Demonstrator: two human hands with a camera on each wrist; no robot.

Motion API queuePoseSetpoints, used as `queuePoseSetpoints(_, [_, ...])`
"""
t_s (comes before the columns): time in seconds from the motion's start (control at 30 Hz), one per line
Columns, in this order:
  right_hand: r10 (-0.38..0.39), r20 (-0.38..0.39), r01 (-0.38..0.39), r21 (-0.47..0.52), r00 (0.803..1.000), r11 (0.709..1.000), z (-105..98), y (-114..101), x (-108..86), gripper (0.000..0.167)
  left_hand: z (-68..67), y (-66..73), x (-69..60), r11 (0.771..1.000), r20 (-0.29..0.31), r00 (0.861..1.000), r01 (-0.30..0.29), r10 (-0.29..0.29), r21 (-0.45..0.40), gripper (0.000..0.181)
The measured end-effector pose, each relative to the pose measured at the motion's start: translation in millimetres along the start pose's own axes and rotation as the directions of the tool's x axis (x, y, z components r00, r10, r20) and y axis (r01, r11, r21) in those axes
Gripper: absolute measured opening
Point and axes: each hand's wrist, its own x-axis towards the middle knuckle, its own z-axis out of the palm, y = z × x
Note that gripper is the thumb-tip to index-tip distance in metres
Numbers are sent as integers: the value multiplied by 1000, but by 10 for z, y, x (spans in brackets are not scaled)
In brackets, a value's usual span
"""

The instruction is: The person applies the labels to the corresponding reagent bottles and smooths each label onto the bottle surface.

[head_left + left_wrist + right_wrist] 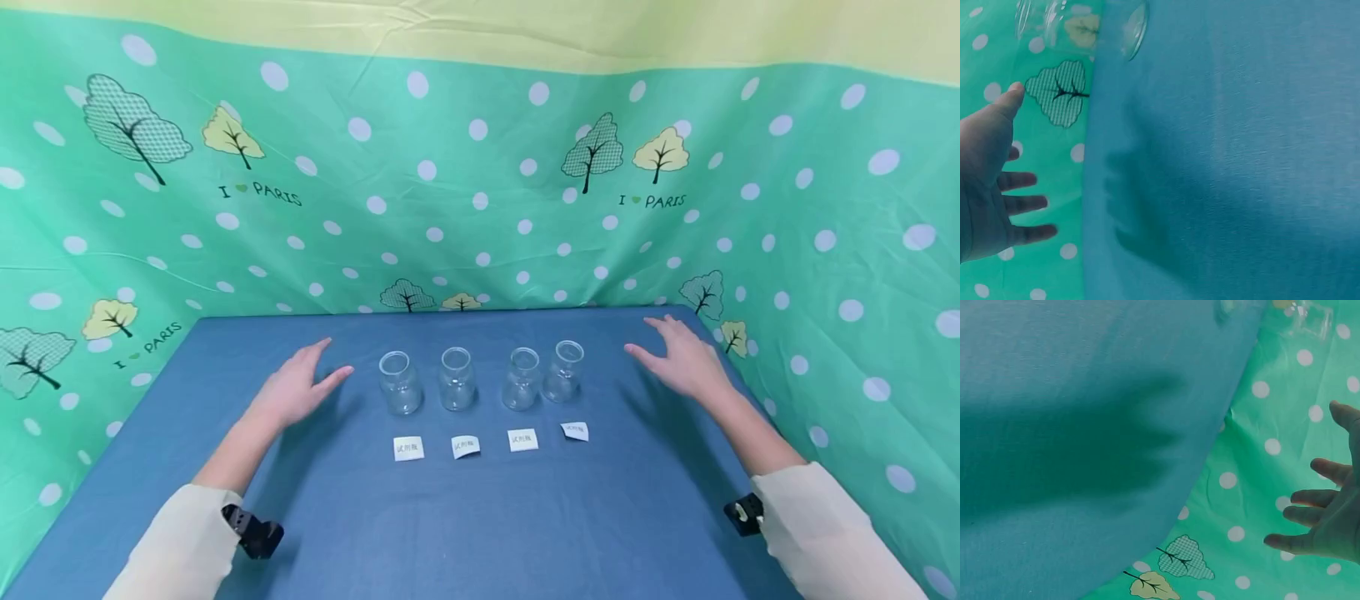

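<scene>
In the head view, several clear glass jars stand upright in a row: a leftmost jar (401, 385), a second jar (457, 382), a third jar (521, 382) and a rightmost jar (564, 373). Closer to the person lie small white paper labels with handwriting, among them a flat left label (408, 448) and a curled right label (575, 431). My left hand (294, 385) hovers left of the jars, fingers spread, holding nothing. To their right, my right hand (681, 357) is also raised over the table with fingers extended and touches nothing. Part of a jar (1094, 28) shows in the left wrist view.
A blue cloth covers the table (480, 525). Behind it and along its sides hangs a green polka-dot curtain (480, 225) with printed trees. Each wrist carries a small black camera, such as the left one (255, 532).
</scene>
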Motion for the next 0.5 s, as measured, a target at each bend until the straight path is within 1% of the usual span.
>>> queuePoseSetpoints(0.1, [-22,-16,23,45,1000,999,49,-26,-63,72,47,30,-55,994,36,999,-9,13,-107,82])
queuePoseSetpoints(0.23, [-35,-21,37,113,999,993,100,-84,-124,63,120,58,-112,973,57,998,-25,38,-228,76])
queuePoseSetpoints(0.33, [-49,-23,52,152,999,987,134,-150,-162,57,167,80,-149,958,80,996,-19,43,-287,71])
queuePoseSetpoints(0.5, [-87,-36,93,220,996,971,252,-267,-242,42,234,129,-196,932,122,992,15,32,-361,62])
